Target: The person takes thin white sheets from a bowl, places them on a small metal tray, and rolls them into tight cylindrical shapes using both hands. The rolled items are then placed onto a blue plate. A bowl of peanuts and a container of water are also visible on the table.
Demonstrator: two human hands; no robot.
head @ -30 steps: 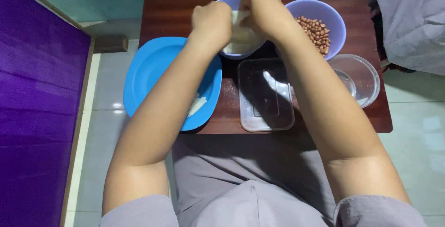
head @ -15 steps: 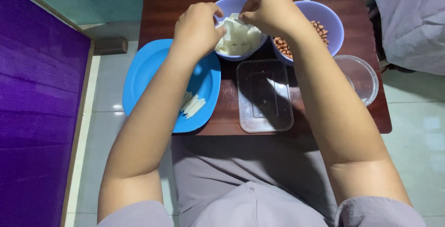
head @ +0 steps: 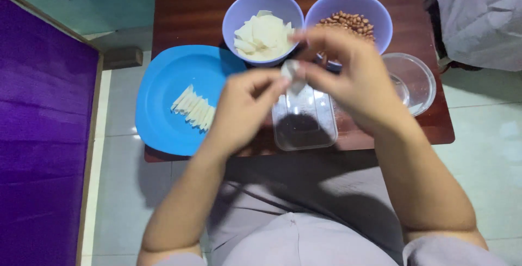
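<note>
Both hands meet above the surface (head: 201, 10); the left hand (head: 244, 105) and right hand (head: 348, 78) pinch a small white wrapper piece (head: 292, 73) between their fingers; just below the fingers lies a clear rectangular container (head: 304, 122); beyond them a bowl of white pieces (head: 263, 29); left of them a blue plate (head: 168, 92).

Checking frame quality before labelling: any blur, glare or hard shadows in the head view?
Head view: both hands, left hand and right hand, are motion-blurred, as is the white piece between them; the blue plate and bowls are sharp; mild glare on the glass bowl; soft shadows on the table.
</note>
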